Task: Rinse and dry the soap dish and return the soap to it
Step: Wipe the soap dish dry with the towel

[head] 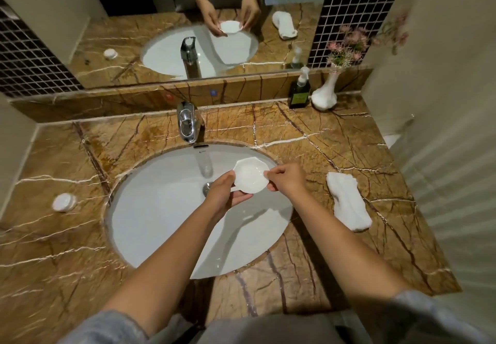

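A small white soap dish with a faceted rim is held above the white sink basin. My left hand supports it from below and on its left edge. My right hand pinches its right rim with fingertips. The dish looks empty. A round white soap bar lies on the marble counter to the left of the basin. A folded white towel lies on the counter to the right. No water is visibly running from the chrome faucet.
The brown marble counter surrounds the basin. At the back right stand a dark pump bottle and a white vase with pink flowers. A mirror behind the faucet reflects the scene. A wall stands close on the right.
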Available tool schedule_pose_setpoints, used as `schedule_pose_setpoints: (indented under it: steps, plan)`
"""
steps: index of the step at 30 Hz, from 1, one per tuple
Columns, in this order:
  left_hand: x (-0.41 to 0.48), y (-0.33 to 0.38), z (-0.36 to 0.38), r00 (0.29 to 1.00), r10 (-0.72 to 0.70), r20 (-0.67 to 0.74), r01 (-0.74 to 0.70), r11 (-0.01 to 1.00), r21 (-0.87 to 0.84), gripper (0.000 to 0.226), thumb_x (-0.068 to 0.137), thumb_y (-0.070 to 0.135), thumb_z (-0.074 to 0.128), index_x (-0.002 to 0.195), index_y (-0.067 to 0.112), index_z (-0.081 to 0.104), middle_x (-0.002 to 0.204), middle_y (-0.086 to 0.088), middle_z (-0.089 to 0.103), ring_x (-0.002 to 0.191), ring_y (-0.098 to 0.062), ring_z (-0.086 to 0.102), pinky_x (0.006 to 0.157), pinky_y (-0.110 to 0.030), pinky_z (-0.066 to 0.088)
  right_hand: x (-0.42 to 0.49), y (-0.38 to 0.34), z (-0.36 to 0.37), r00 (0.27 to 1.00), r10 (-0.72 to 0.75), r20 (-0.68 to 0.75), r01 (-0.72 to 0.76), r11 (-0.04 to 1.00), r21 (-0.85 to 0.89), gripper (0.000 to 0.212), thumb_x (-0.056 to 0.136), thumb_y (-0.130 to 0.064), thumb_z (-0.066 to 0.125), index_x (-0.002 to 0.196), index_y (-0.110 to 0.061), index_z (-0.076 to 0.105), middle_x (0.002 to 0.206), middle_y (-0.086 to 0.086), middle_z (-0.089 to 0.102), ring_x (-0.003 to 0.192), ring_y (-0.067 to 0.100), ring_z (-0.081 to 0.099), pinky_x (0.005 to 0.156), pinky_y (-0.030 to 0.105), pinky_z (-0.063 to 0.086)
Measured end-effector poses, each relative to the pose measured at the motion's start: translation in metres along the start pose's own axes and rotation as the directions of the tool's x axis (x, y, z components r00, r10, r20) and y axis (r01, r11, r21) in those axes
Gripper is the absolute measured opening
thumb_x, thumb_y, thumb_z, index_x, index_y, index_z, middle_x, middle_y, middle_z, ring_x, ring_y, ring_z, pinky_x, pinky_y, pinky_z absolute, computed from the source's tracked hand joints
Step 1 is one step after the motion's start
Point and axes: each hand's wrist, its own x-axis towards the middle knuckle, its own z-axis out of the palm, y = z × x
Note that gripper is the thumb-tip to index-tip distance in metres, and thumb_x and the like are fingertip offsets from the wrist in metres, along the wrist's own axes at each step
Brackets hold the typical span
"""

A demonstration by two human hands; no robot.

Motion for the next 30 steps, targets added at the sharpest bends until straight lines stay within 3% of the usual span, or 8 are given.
schedule_pose_setpoints:
  steps: [3, 8, 10, 12, 15, 19, 24, 30]
  plan:
    - [0.014, 0.010, 0.003, 0.997, 0.008, -0.075, -0.009, 1.000, -0.019, 0.034, 0.100, 0.022, 0.042, 0.130, 0.007, 0.049, 0.124, -0.014, 0.054, 0.088, -0.030, 0.070, 0.067, -0.034, 0.062, 0.015, -0.010, 0.009, 0.999, 0.025, -0.020, -0.024, 1.000, 0.017, 0.024, 0.081, -0.017, 0.072, 0.058, -0.019, 0.069, 0.059, 0.010, 0.069, 0.056, 0.020, 0.067, 0.081, 0.041, 0.059]
    - [0.050, 0.028, 0.004, 0.950, 0.121, -0.287, -0.135, 0.991, -0.027, 0.015, 0.094, 0.007, 0.054, 0.105, 0.002, 0.063, 0.109, -0.018, 0.064, 0.089, -0.031, 0.067, 0.079, -0.035, 0.057, 0.051, -0.034, 0.021, 0.998, 0.006, -0.063, -0.007, 1.000, -0.024, 0.028, 0.082, -0.019, 0.069, 0.054, -0.019, 0.067, 0.050, 0.002, 0.064, 0.052, 0.017, 0.063, 0.079, 0.041, 0.059]
    - [0.067, 0.039, 0.008, 0.936, 0.136, -0.326, -0.161, 0.986, -0.051, 0.014, 0.091, 0.003, 0.056, 0.101, 0.000, 0.065, 0.102, -0.017, 0.065, 0.081, -0.028, 0.065, 0.078, -0.036, 0.059, 0.070, -0.044, 0.026, 0.996, 0.003, -0.088, -0.003, 1.000, -0.007, 0.020, 0.083, -0.020, 0.069, 0.063, -0.017, 0.073, 0.053, 0.006, 0.066, 0.055, 0.020, 0.066, 0.079, 0.042, 0.059]
    - [0.086, 0.051, 0.015, 0.920, 0.152, -0.362, -0.182, 0.982, -0.050, 0.017, 0.089, 0.002, 0.058, 0.104, -0.003, 0.065, 0.100, -0.016, 0.066, 0.086, -0.027, 0.065, 0.066, -0.026, 0.061, 0.090, -0.053, 0.030, 0.994, 0.008, -0.108, -0.007, 1.000, 0.008, 0.013, 0.083, -0.020, 0.070, 0.076, -0.011, 0.076, 0.058, 0.010, 0.067, 0.059, 0.024, 0.067, 0.079, 0.044, 0.059]
    - [0.116, 0.065, 0.024, 0.907, 0.199, -0.371, -0.197, 0.980, 0.043, 0.023, 0.091, 0.003, 0.056, 0.111, -0.002, 0.064, 0.103, -0.016, 0.065, 0.093, -0.028, 0.065, 0.061, -0.020, 0.058, 0.121, -0.064, 0.038, 0.989, 0.013, -0.149, -0.015, 1.000, -0.016, 0.017, 0.084, -0.021, 0.069, 0.077, -0.009, 0.077, 0.059, 0.009, 0.067, 0.059, 0.023, 0.064, 0.075, 0.043, 0.060]
    - [0.149, 0.079, 0.027, 0.899, 0.275, -0.340, -0.196, 0.949, 0.248, 0.031, 0.091, 0.004, 0.050, 0.121, 0.000, 0.060, 0.109, -0.018, 0.067, 0.095, -0.032, 0.063, 0.089, -0.041, 0.054, 0.156, -0.077, 0.047, 0.984, 0.020, -0.176, -0.025, 0.999, -0.030, 0.016, 0.085, -0.024, 0.068, 0.077, -0.014, 0.077, 0.059, 0.003, 0.069, 0.054, 0.016, 0.064, 0.063, 0.030, 0.056]
    - [0.168, 0.087, 0.024, 0.893, 0.286, -0.349, -0.204, 0.946, 0.253, 0.034, 0.092, 0.001, 0.046, 0.124, 0.003, 0.059, 0.120, -0.017, 0.063, 0.106, -0.028, 0.062, 0.084, -0.032, 0.055, 0.176, -0.080, 0.060, 0.988, 0.001, -0.155, -0.009, 0.999, -0.051, 0.021, 0.085, -0.021, 0.067, 0.069, -0.011, 0.075, 0.057, 0.003, 0.068, 0.045, 0.004, 0.057, 0.053, 0.015, 0.040]
    - [0.170, 0.089, 0.022, 0.869, 0.331, -0.368, -0.215, 0.922, 0.321, 0.034, 0.091, 0.004, 0.048, 0.123, 0.006, 0.060, 0.120, -0.014, 0.064, 0.109, -0.030, 0.062, 0.096, -0.046, 0.051, 0.178, -0.075, 0.063, 0.994, -0.005, -0.114, 0.001, 0.999, -0.034, 0.021, 0.086, -0.020, 0.067, 0.070, -0.008, 0.074, 0.062, 0.010, 0.070, 0.046, 0.011, 0.058, 0.065, 0.034, 0.058]
